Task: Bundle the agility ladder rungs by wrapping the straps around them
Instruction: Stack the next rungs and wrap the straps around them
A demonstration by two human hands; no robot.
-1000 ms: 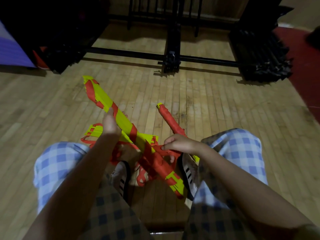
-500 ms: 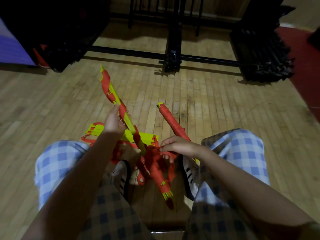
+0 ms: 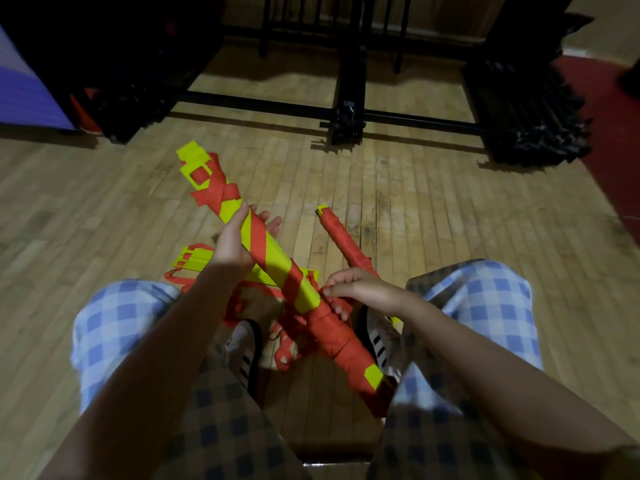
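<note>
A stack of yellow ladder rungs [image 3: 273, 259], partly wound with red strap, slants from upper left to lower right above my lap. My left hand [image 3: 232, 240] grips its upper half from below, thumb over the top. My right hand [image 3: 360, 289] pinches the red strap [image 3: 329, 325] where the tight winding starts on the lower half. Loose red strap loops [image 3: 285, 355] hang under the bundle. A second bundle [image 3: 346, 242], fully wound in red, lies on the floor beyond my right hand. More yellow rungs [image 3: 194, 259] lie flat on the floor behind my left wrist.
I sit on a wooden floor [image 3: 433, 209] with knees apart and both shoes [image 3: 244, 348] together under the bundle. A black metal frame [image 3: 349, 116] crosses the floor ahead. Dark stacked gear [image 3: 530, 109] sits at the back right, a red mat [image 3: 616, 140] at far right.
The bundle has turned in my left hand so its broad yellow face shows again, and its top end has swung left. My right hand stays at the strap winding.
</note>
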